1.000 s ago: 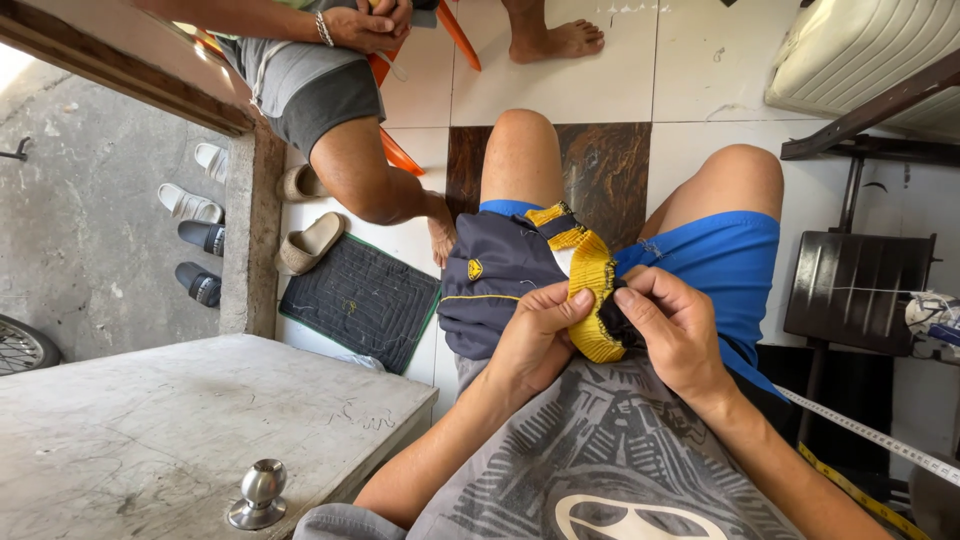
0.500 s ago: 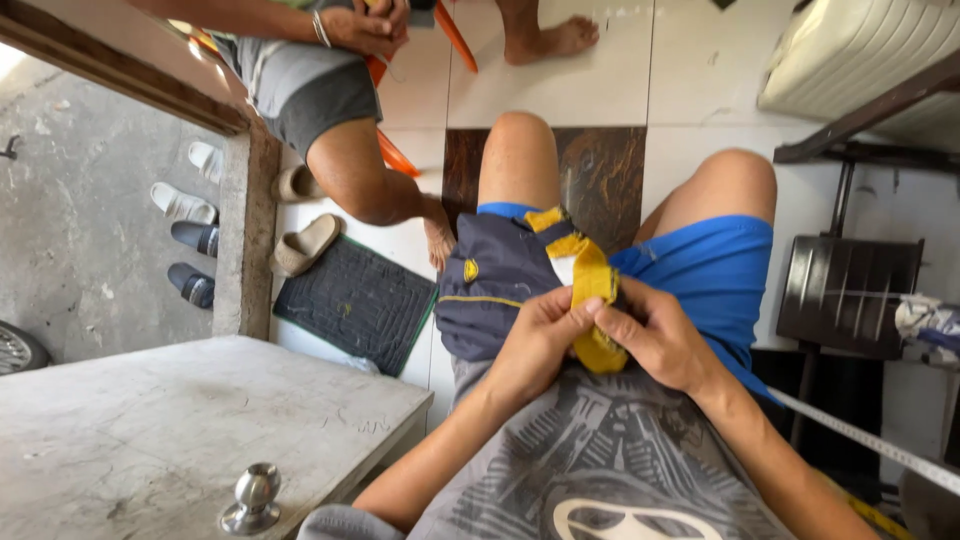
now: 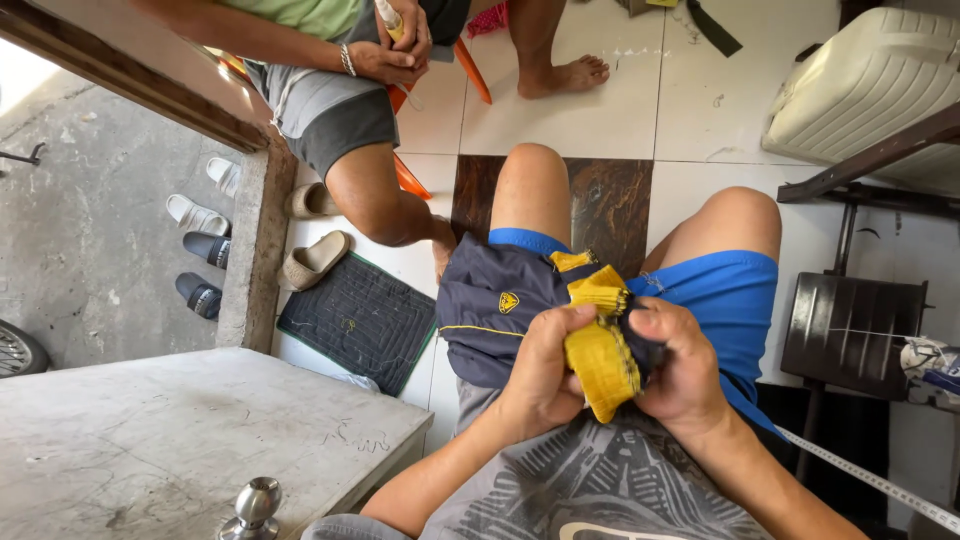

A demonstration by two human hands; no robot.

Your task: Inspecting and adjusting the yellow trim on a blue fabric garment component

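From the head view I look down over my lap. My left hand is curled shut, fingers wrapped around the yellow waistband of the navy shorts, thumb pressed on the band's left edge. My right hand is closed too, gripping the same band from the other side, knuckles up, fingers folded over the dark cloth behind it. The two hands sit just beside each other with the bunched yellow band between them. The shorts hang from that grip and drape over my left thigh, lying on my blue shorts; a small yellow badge shows on the navy cloth.

Beyond my knees is a white tiled floor with one dark brown tile. A second person sits on an orange chair ahead and to the left, hands clasped on a small bottle. A dark mat lies by their foot, with sandals near it. A stone slab with a metal knob fills the lower left. A tape measure runs along the lower right.
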